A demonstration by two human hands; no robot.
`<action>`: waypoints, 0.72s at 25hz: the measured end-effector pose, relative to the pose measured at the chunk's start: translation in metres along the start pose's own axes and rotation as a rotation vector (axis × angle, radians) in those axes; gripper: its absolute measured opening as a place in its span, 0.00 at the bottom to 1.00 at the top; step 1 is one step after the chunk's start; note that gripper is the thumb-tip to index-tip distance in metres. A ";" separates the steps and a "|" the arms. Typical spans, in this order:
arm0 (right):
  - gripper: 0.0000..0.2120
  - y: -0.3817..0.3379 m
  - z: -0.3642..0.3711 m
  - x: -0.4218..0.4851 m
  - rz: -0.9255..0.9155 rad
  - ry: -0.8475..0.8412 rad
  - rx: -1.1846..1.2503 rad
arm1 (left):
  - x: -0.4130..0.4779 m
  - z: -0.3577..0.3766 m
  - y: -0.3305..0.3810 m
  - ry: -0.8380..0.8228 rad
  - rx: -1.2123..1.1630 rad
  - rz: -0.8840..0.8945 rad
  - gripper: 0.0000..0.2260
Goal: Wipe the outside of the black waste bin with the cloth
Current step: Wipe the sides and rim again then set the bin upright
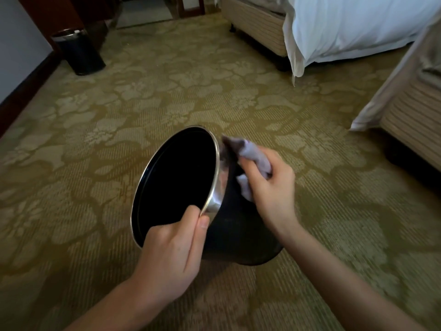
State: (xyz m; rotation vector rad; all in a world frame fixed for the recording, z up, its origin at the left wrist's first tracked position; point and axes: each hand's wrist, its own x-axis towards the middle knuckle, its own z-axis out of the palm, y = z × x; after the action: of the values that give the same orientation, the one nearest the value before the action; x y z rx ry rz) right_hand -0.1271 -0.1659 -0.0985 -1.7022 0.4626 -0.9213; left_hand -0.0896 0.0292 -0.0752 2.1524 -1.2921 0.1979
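At the far left, a second small black bin (78, 53) with a silver lid stands upright on the patterned carpet (167, 91) beside the wall. In the middle foreground, the black waste bin (238, 237) is tilted, its open mouth turned to the left and its base down by the carpet. The left hand (171, 254) grips its silver rim (216, 177), fingers inside and thumb outside. The right hand (269, 187) clutches a bunched greyish cloth (253, 161) against the bin's outer wall, just below the rim. At the upper right is a bed (257, 25) draped with a white sheet (346, 27), and another bed (410, 111) is at the right edge.
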 end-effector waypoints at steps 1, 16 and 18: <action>0.06 -0.013 0.005 0.003 -0.070 -0.058 0.067 | -0.002 0.001 0.003 -0.004 0.024 0.015 0.12; 0.08 0.116 -0.087 -0.041 0.688 0.263 0.169 | 0.001 0.015 0.024 -0.119 0.122 0.170 0.14; 0.12 0.122 -0.092 -0.048 0.795 0.285 0.282 | 0.003 0.013 0.020 -0.163 0.123 0.217 0.13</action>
State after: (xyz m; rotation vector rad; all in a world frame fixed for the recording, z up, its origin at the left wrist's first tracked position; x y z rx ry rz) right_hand -0.2105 -0.2311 -0.2193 -0.9863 1.0506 -0.5916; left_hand -0.1067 0.0127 -0.0759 2.1644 -1.6479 0.1987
